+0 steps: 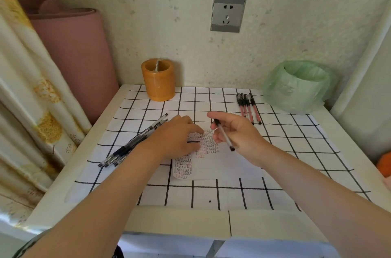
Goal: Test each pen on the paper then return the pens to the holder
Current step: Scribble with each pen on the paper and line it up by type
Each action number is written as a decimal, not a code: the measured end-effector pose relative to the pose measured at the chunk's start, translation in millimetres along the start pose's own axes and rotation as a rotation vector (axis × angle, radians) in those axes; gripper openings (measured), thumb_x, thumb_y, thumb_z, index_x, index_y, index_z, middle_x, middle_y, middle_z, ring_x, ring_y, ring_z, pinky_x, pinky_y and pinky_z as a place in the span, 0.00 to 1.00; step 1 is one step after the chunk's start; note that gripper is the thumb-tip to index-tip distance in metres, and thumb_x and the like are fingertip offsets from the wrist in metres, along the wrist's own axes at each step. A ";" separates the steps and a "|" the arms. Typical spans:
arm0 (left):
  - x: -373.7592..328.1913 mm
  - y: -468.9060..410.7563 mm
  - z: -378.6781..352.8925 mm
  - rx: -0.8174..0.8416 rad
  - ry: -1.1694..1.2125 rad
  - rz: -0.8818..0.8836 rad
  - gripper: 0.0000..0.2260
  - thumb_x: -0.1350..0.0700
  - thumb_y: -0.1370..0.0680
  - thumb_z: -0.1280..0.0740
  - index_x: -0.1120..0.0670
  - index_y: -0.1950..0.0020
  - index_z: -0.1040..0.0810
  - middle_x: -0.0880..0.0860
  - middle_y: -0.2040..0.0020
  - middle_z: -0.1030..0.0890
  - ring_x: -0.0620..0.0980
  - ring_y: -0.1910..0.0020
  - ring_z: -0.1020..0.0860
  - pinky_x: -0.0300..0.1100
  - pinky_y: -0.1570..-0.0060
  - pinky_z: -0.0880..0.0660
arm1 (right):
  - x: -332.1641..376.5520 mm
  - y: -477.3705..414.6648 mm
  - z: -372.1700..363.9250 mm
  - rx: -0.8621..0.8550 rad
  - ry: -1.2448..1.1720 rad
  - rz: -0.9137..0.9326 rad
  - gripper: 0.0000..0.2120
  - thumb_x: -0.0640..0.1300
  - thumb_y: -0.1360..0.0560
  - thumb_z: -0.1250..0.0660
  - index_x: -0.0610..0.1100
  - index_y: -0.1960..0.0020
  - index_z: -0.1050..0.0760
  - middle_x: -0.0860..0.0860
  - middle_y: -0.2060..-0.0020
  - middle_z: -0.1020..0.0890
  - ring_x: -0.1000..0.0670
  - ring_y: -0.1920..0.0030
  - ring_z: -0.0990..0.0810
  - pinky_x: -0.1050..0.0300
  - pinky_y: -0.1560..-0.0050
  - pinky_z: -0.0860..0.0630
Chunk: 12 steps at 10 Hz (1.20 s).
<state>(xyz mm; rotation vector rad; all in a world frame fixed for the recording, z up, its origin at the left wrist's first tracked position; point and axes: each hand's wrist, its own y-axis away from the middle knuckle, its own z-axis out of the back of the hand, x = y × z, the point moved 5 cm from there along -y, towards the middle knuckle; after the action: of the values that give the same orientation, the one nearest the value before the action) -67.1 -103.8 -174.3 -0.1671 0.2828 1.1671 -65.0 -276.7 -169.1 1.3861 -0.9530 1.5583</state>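
I could read no text, brand or number for certain. The only writing stood on the paper: rows of small handwritten marks, some black, some red, packed in blocks on its left part. They looked like one character repeated, but were too small for me to name. The left hand covered some of the rows.

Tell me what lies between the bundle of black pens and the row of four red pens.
Head view: the left hand resting on the written white paper, and the right hand holding a clear-barrelled pen.
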 end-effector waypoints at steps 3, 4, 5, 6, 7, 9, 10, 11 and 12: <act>1.3 -2.7 -3.5 0.083 -0.002 0.032 0.25 0.38 0.27 0.29 0.39 0.31 0.26 0.45 0.40 0.31 0.46 0.38 0.35 0.49 0.38 0.30 | -15.2 10.9 -11.7 0.017 0.090 -0.105 0.10 0.30 0.25 0.40 0.41 0.54 0.23 0.42 0.68 0.18 0.43 0.71 0.20 0.60 0.76 0.34; 0.5 -2.5 -3.9 0.059 0.046 0.016 0.23 0.40 0.26 0.29 0.41 0.31 0.26 0.46 0.41 0.31 0.45 0.39 0.35 0.46 0.40 0.30 | -18.5 11.2 -12.5 0.025 0.193 -0.094 0.10 0.27 0.30 0.35 0.42 0.59 0.25 0.46 0.72 0.20 0.48 0.72 0.21 0.62 0.73 0.29; -3.0 -4.8 -5.9 0.032 0.085 0.014 0.22 0.41 0.25 0.29 0.43 0.33 0.26 0.47 0.44 0.31 0.46 0.42 0.33 0.43 0.44 0.31 | -17.7 10.6 -15.0 0.044 0.302 -0.032 0.09 0.30 0.31 0.30 0.42 0.62 0.25 0.51 0.72 0.21 0.53 0.73 0.25 0.60 0.72 0.28; -5.8 -8.4 -7.5 0.032 0.098 0.009 0.23 0.41 0.27 0.28 0.45 0.34 0.26 0.47 0.46 0.29 0.45 0.46 0.32 0.43 0.47 0.29 | -19.4 8.4 -19.1 0.043 0.359 0.047 0.11 0.32 0.32 0.29 0.45 0.66 0.26 0.54 0.71 0.23 0.56 0.71 0.27 0.61 0.70 0.30; -4.9 -10.8 -8.5 0.046 0.113 0.024 0.22 0.42 0.27 0.27 0.45 0.36 0.26 0.47 0.47 0.28 0.46 0.46 0.31 0.44 0.46 0.28 | -21.6 6.1 -21.2 0.057 0.378 0.091 0.11 0.32 0.33 0.29 0.45 0.66 0.27 0.55 0.70 0.24 0.55 0.70 0.28 0.60 0.70 0.31; -3.2 -11.2 -9.0 0.048 0.155 0.050 0.23 0.42 0.29 0.26 0.44 0.36 0.26 0.47 0.46 0.28 0.47 0.45 0.30 0.47 0.44 0.27 | -23.2 3.9 -21.2 0.104 0.374 0.097 0.11 0.31 0.31 0.29 0.41 0.66 0.28 0.52 0.70 0.24 0.54 0.70 0.29 0.58 0.70 0.32; -2.2 -11.5 -10.1 0.042 0.168 0.060 0.23 0.42 0.29 0.25 0.43 0.37 0.26 0.47 0.46 0.28 0.47 0.46 0.30 0.45 0.46 0.27 | -24.7 4.3 -20.6 0.106 0.364 0.079 0.11 0.30 0.31 0.29 0.41 0.66 0.28 0.51 0.70 0.25 0.55 0.70 0.29 0.60 0.70 0.33; -1.6 -11.9 -10.8 0.043 0.174 0.064 0.23 0.42 0.29 0.26 0.43 0.37 0.26 0.47 0.47 0.27 0.46 0.46 0.30 0.44 0.47 0.28 | -24.0 4.2 -22.3 0.115 0.390 0.075 0.13 0.33 0.31 0.29 0.46 0.67 0.28 0.56 0.72 0.25 0.56 0.71 0.31 0.61 0.70 0.34; -1.5 -11.8 -11.0 0.040 0.188 0.062 0.22 0.43 0.29 0.26 0.44 0.37 0.26 0.47 0.47 0.28 0.47 0.45 0.30 0.44 0.47 0.28 | -23.6 4.0 -23.8 0.134 0.419 0.070 0.12 0.37 0.33 0.29 0.50 0.68 0.28 0.57 0.72 0.25 0.55 0.70 0.29 0.58 0.69 0.33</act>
<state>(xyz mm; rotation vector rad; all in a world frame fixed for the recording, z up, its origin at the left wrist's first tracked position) -58.3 -112.7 -184.6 -0.2353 0.4793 1.2078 -76.3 -258.5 -195.2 1.0591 -0.6560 1.8980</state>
